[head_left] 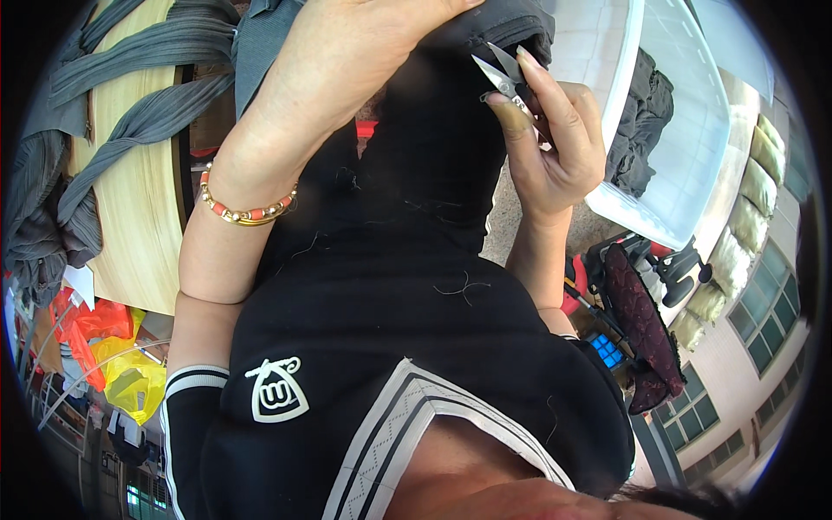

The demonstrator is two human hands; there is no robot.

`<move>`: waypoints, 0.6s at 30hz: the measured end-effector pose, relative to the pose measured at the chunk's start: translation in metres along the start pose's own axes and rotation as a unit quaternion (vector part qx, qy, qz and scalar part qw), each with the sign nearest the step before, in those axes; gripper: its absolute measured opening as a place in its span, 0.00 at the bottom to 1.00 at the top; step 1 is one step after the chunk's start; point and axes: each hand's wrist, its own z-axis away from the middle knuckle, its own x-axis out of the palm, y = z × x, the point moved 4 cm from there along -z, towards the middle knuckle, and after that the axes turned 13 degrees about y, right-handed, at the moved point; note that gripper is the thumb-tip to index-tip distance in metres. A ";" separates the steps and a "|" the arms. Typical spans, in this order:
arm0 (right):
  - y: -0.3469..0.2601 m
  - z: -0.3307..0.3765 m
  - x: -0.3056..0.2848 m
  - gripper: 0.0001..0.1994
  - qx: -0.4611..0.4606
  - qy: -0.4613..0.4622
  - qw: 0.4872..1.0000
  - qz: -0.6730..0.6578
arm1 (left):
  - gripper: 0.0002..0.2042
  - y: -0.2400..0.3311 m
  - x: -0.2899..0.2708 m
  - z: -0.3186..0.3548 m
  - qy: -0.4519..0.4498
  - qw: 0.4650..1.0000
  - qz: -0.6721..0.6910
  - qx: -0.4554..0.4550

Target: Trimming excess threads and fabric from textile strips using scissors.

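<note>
My right hand (555,139) is closed on a small pair of thread snips (501,80), pinched between thumb and fingers. Their pointed metal blades stand apart, close to the edge of a dark grey cloth piece (511,22). At the top of the view, my left hand (373,30) rests against that cloth with its thumb stretched along it. The upper edge of the picture cuts off most of its fingers. A beaded bracelet is on the left wrist. Loose thread ends (468,288) cling to the black clothing over my body and lap.
On the left, twisted grey cloth strips (143,52) hang over a pale wooden surface (130,208). Red and yellow plastic bags (130,373) are below it. To the right, a white plastic bin (702,165) holds dark grey cloth (641,130), near a dark red quilted item (637,325).
</note>
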 end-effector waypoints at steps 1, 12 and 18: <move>-0.001 -0.001 0.001 0.26 -0.002 -0.001 1.000 -0.001 | 0.10 0.004 0.005 -0.001 -0.090 0.988 0.096 0.085; -0.001 -0.003 0.001 0.24 0.025 -0.007 1.000 0.003 | 0.09 0.006 0.004 0.006 0.084 0.990 -0.080 -0.081; -0.001 0.000 0.000 0.24 0.018 0.003 1.000 0.015 | 0.10 0.007 0.004 0.004 0.005 1.000 -0.014 0.014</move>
